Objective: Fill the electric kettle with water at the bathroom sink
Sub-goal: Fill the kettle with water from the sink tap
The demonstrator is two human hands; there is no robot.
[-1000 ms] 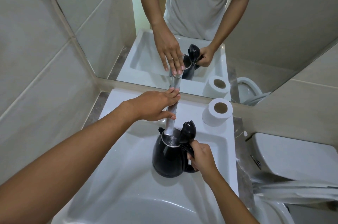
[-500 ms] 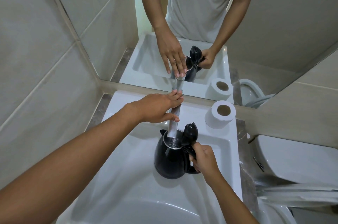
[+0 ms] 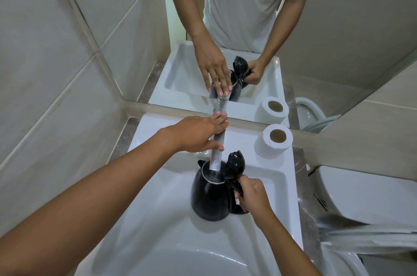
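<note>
My right hand [image 3: 252,194] is clenched on the handle of the black electric kettle [image 3: 211,194], held upright in the white sink [image 3: 158,219], lid [image 3: 235,163] flipped open. My left hand [image 3: 198,133] curls over the chrome faucet [image 3: 217,151] at 12 o'clock, spout in the kettle's mouth. A toilet paper roll [image 3: 273,141] stands at 2 o'clock, the toilet [image 3: 365,199] at 3. Beige tiles [image 3: 45,72]; mirror [image 3: 338,27] print unreadable.

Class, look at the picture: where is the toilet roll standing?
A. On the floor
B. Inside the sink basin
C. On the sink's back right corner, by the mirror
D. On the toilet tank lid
C: the toilet roll stands upright on the sink rim at its back right corner, just under the mirror.
</note>
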